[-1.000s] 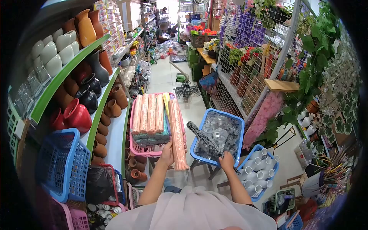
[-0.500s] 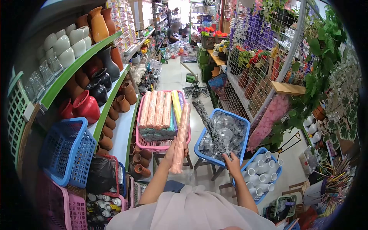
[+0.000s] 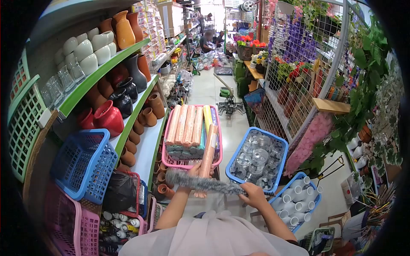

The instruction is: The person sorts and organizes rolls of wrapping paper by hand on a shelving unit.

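Observation:
My left hand is closed around a peach-coloured wrapped roll, held upright at a slight tilt. In my right hand is the handle end of a grey fluffy duster. The duster lies crosswise over the lower part of the roll and hides some of my left hand. Just beyond the roll stands a pink basket stacked with more peach rolls and several in other colours. To the right, a blue basket holds clear glass vessels.
Shelves on the left carry white pots, red vases and clay pots. A blue basket juts out there. White vases fill another basket at right, near a wire rack. A person sits far down the aisle.
The duster has swung left and down, from pointing away over the glass basket to lying across the roll. My left hand still grips the roll. The view has shifted slightly.

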The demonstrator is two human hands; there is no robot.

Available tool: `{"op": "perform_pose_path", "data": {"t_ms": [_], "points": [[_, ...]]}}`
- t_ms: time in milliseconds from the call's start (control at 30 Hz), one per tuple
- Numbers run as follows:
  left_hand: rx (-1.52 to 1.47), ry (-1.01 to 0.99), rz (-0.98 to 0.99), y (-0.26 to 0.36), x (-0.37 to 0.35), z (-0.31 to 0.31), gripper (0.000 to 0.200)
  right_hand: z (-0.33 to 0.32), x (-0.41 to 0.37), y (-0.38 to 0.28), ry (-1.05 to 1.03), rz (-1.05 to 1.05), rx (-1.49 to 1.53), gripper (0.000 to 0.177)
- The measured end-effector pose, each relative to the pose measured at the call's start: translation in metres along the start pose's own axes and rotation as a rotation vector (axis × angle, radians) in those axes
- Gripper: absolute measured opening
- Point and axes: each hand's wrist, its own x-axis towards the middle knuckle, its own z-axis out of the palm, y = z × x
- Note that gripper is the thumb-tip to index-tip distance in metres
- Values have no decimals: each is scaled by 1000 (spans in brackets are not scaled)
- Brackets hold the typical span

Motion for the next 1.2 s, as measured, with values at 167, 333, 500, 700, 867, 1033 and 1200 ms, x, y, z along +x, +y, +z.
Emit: {"op": "perform_pose_path", "data": {"t_ms": [167,333,500,700,867,1033,1200], "points": [[-92,70,-225,-11,-4,-5,54,-15,16,15,26,-100,-193,29],[-72,134,-167,1,-10,29,52,-20,17,9,137,233,-162,30],[-25,180,-142,2,-16,14,51,-28,9,15,-126,-83,-320,28],[-123,120,-167,-7,-17,4,52,-18,12,11,143,346,-216,33],[-74,84,-72,-12,-14,-2,51,-24,10,15,-17,49,-220,34],[-211,-20,-164,-18,-6,-2,50,-19,7,11,96,273,-106,35],[-329,-120,-156,-15,0,1,54,-30,2,19,59,-30,-255,31]]}}
